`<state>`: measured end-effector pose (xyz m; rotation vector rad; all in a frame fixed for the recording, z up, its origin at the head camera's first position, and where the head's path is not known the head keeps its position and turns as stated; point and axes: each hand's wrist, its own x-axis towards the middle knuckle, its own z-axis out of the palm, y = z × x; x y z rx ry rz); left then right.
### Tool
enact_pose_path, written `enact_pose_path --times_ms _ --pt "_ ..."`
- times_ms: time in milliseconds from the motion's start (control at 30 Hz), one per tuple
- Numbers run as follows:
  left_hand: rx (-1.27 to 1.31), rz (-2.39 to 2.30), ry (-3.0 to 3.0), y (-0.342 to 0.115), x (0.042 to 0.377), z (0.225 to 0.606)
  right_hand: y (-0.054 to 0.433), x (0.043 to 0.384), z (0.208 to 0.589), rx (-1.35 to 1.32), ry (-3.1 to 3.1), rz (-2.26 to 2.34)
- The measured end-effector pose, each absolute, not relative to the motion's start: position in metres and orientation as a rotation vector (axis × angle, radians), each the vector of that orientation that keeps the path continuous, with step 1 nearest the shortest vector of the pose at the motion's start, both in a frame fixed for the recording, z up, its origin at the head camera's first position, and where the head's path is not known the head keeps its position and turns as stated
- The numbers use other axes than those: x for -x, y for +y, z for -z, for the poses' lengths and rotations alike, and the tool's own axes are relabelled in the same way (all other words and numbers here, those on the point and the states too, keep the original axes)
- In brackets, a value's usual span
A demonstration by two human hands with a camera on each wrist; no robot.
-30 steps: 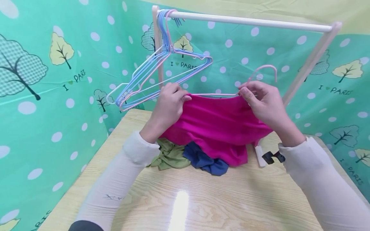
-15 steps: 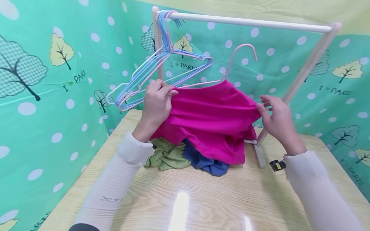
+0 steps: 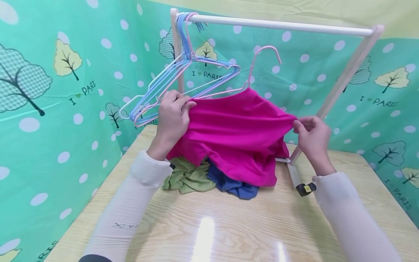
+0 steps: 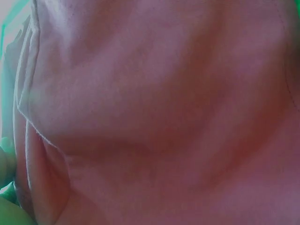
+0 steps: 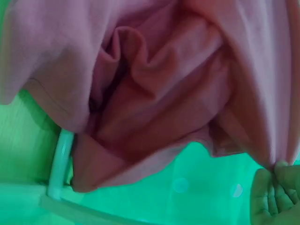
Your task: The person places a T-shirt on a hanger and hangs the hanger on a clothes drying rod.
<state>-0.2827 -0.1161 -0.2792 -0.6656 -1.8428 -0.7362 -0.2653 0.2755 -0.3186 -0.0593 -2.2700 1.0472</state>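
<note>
A magenta garment (image 3: 235, 134), which looks like a shirt, is spread between my hands, its lower part hanging in folds. A pink hanger (image 3: 251, 71) sits partly inside it; the hook and one bare arm rise above the top edge. At the upper left, my left hand (image 3: 173, 116) pinches that edge, close to the hanger's arm. My right hand (image 3: 314, 138) pinches the garment's right corner between thumb and fingers, pulling it taut. Cloth fills the left wrist view. In the right wrist view, my right hand (image 5: 276, 197) grips the garment's (image 5: 164, 93) edge at the lower right.
Several blue, pink and white hangers (image 3: 186, 65) hang at the left end of the rack's bar (image 3: 278, 24). A green cloth (image 3: 188, 178) and a blue cloth (image 3: 232, 183) lie crumpled on the wooden table (image 3: 248, 229) beneath the garment. Patterned curtains (image 3: 65, 145) stand around the table.
My right hand has left the area beside the hanger's hook and moved down and right to the garment's corner. The left hand has shifted left, and the hook now stands more to the left.
</note>
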Motion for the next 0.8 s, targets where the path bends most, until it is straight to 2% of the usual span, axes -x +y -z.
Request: enact_pose_path --times_ms 233,400,500,800 --pt "0.626 0.759 -1.872 -0.116 0.282 0.281 0.268 0.270 0.325 0.155 -2.199 -1.287" --pt "0.610 0.763 -1.873 -0.116 0.281 0.282 0.263 0.274 0.324 0.213 -1.997 -1.808" --pt "0.581 0.782 -1.871 -0.114 0.281 0.283 0.258 0.275 0.324 0.194 -1.882 -1.954" --pt "0.445 0.840 -1.832 -0.109 0.279 0.293 0.225 0.263 0.336 0.030 -1.908 -1.441"
